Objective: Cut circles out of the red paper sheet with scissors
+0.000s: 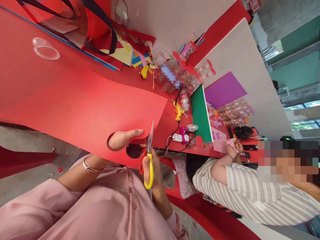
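Observation:
A large red sheet of paper or foam stretches over the table edge toward my lap, with two round holes near its close edge. My left hand comes up from beneath it. Through one hole its thumb shows, lying on top of the sheet, while the other fingers are mostly hidden below, so the sheet is gripped between them. In my right hand is a pair of scissors with yellow and orange-red handles. Their blades point away from me, at the sheet's right end beside the second hole.
On the red table lie a yellow glue gun, a pink plug adapter with cables, a yellow tape dispenser and clear plastic cups. A green board stands upright. To the right, a co-worker in a striped shirt handles something pink.

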{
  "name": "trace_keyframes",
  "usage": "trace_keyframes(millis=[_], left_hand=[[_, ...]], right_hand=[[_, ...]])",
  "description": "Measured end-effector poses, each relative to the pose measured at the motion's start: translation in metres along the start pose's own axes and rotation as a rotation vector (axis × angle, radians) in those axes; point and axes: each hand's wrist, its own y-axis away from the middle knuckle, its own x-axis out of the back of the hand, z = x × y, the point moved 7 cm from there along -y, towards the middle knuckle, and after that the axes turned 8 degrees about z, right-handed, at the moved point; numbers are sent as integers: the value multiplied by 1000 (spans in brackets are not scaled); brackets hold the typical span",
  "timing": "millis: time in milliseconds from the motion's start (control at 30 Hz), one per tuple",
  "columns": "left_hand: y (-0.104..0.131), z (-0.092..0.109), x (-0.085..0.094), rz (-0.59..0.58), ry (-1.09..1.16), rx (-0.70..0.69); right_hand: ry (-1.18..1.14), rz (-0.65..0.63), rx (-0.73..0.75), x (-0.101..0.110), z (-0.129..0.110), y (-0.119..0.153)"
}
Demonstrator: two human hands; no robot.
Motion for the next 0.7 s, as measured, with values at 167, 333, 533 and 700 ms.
trace_keyframes(millis=[167,333,533,700], left_hand=[[-2,2,-3,-42,-72,4],[0,6,-8,-23,-4,-25],[1,4,-5,-3,-39,-7],[-2,-2,-2,-29,-49,38]], right_hand=[[5,-8,-23,-3,-1,2],[59,-15,17,-2,-1,1],[27,-41,-13,-4,4,2],[26,-17,-13,-5,3,1]])
